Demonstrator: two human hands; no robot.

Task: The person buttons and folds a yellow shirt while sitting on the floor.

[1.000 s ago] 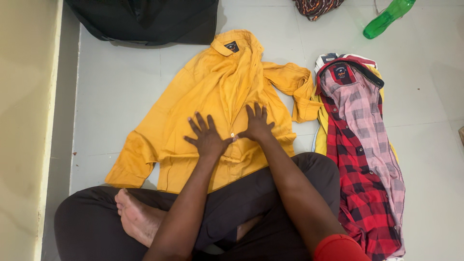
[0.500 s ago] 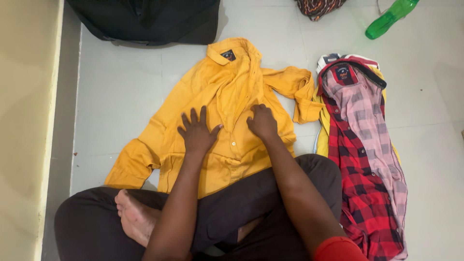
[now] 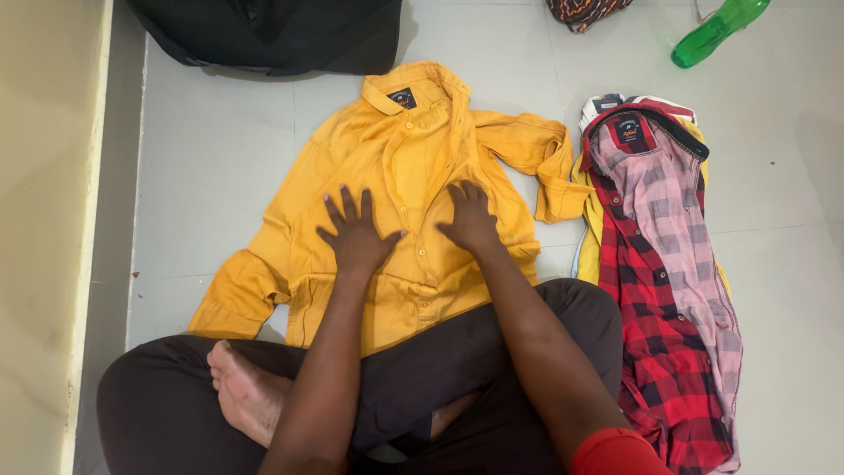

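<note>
A yellow button-up shirt [image 3: 308,220] lies front side up on the pale tiled floor, collar away from me and its lower hem on my lap. My left hand [image 3: 354,233] presses flat on the shirt's left front panel, fingers spread. My right hand [image 3: 468,217] rests flat on the right front panel beside the button placket. Neither hand holds anything. The shirt's right sleeve [image 3: 536,154] is bunched up toward a pile of clothes.
A red checked shirt [image 3: 655,299] lies on a pile of clothes to the right. A green plastic bottle [image 3: 716,31] lies at the top right, a black bag [image 3: 264,35] at the top left, and a patterned cloth [image 3: 585,10] beside them. A wall runs along the left. My crossed legs fill the foreground.
Both hands slid up the shirt front, away from me, and spread apart to either side of the placket. The chest and collar area now lies flatter.
</note>
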